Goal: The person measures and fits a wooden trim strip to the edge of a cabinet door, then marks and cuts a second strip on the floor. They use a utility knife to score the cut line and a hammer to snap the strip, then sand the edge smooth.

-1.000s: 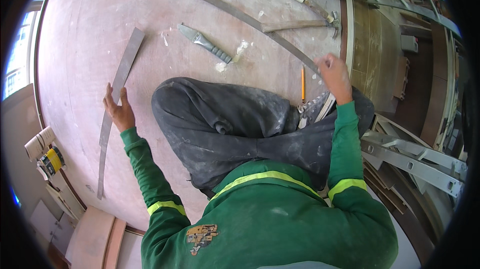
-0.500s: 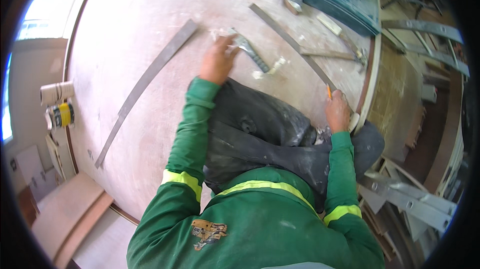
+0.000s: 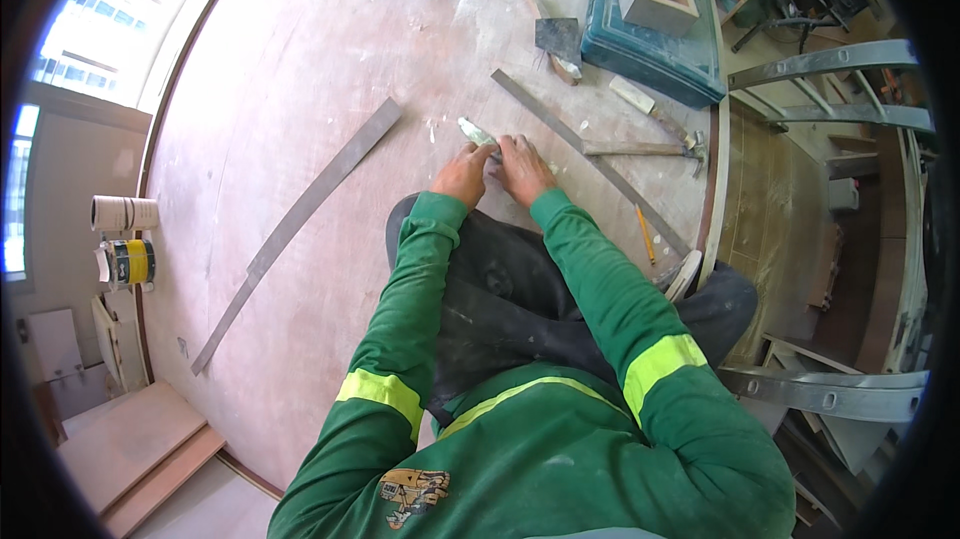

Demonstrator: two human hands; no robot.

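Evidently both hands meet in front of the crossed legs; the left hand and the right hand have their fingers drawn in narrow over a scraper-like tool, its pale blade pointing away, its handle mostly covered; whether either grips it firmly, I cannot tell; the tool is between two thin grey strips, the left strip and the right strip; a hammer meets the right one; an orange pencil lies near the shoe.

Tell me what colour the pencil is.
The pencil is orange-yellow; the head view shows it best.
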